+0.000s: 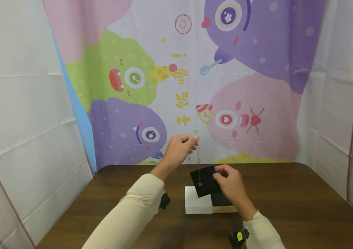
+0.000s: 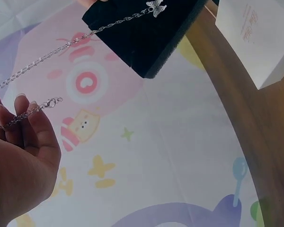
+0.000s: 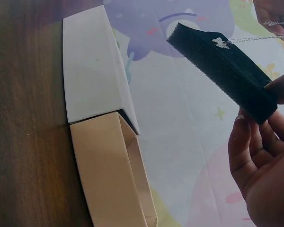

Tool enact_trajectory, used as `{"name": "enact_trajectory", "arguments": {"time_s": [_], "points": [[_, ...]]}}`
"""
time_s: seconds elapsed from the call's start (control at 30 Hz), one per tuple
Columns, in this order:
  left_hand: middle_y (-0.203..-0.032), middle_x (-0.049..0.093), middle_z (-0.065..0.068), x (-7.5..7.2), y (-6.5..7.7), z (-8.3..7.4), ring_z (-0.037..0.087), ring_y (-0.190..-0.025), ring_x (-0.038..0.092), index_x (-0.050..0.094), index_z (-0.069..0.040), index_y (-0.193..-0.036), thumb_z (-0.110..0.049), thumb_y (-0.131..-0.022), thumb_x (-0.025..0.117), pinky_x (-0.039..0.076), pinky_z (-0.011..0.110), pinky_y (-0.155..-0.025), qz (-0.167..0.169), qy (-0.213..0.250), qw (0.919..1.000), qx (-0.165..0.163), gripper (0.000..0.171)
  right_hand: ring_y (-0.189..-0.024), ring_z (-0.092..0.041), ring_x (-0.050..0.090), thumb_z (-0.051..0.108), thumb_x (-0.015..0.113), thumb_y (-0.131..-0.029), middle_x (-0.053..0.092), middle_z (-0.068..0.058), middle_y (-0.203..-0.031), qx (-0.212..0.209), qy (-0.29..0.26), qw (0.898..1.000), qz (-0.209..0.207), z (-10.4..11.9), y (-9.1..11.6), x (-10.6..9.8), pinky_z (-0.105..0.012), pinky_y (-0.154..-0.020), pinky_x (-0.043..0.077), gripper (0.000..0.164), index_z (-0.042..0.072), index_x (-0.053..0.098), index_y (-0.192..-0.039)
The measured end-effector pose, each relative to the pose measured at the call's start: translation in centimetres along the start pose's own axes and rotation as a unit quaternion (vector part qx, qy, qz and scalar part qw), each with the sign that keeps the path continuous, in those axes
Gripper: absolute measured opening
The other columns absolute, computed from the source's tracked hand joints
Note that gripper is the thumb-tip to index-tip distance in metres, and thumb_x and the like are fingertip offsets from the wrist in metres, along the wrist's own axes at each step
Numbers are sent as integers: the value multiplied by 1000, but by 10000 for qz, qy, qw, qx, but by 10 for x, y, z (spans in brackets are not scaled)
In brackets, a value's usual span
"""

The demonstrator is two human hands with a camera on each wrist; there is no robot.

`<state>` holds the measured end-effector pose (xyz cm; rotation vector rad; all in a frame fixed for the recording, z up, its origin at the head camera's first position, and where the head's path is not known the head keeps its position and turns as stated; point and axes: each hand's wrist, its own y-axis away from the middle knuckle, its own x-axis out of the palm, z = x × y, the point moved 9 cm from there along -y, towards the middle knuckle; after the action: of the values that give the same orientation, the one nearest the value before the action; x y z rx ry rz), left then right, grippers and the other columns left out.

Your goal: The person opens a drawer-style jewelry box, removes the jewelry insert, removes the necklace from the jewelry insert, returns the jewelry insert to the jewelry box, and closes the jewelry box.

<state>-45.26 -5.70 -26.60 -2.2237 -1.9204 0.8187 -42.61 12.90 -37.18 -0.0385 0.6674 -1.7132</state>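
Raised above the table, my left hand (image 1: 179, 148) pinches a silver chain necklace (image 2: 42, 57). The clasp end of the chain dangles by its fingers in the left wrist view. From the chain hangs a small butterfly pendant (image 1: 200, 184), in front of a black foam pad (image 1: 206, 180). My right hand (image 1: 230, 181) grips that pad by one edge, between thumb and fingers, and holds it tilted over the boxes. Whether the pendant touches the pad I cannot tell.
A white box (image 1: 198, 204) with small lettering on top stands on the dark wooden table (image 1: 126, 207). Beside it, touching, is an open tan box (image 3: 111, 175). A printed curtain (image 1: 176, 86) hangs behind the table's far edge.
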Motion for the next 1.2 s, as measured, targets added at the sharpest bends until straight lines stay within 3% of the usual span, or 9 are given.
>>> {"name": "enact_trajectory", "arguments": {"time_s": [0.1,0.53,0.77,0.93,1.2], "points": [[-96,70,11,-3,1,1,23,-87,65,72,-8,-86,-39,-99,61,52,46,-84,-23,109,9999,19,36,-82,-21,57,6,70,-87,66,-8,-88,-12,16,10000,21,0,0,0,-33,-73,47,13,1,72,-99],[-96,69,14,-7,5,8,25,-87,66,70,-1,-88,-34,-101,61,54,37,-80,-101,274,9996,-39,37,-81,-20,57,5,70,-86,66,-7,-87,-14,8,10000,48,0,2,2,-32,-73,47,14,1,72,-99],[-90,68,9,-16,7,12,23,-83,66,69,-6,-82,-36,-100,62,54,43,-81,-284,461,9985,-99,35,-81,-20,58,6,70,-87,66,-7,-87,-28,18,10000,26,0,1,2,-32,-72,47,14,1,72,-99],[-92,67,15,-22,8,16,33,-90,65,66,-3,-81,-37,-99,62,54,42,-81,-315,647,9974,-94,39,-80,-20,58,6,70,-87,67,-7,-87,-74,24,10000,-30,2,0,1,-32,-72,47,14,1,72,-100],[-85,65,12,-34,12,27,30,-84,64,63,4,-82,-30,-100,62,54,44,-81,-508,670,9962,-246,39,-79,-19,58,7,70,-86,66,-6,-84,-83,57,9999,-35,2,1,2,-32,-71,47,14,2,72,-99]]}}
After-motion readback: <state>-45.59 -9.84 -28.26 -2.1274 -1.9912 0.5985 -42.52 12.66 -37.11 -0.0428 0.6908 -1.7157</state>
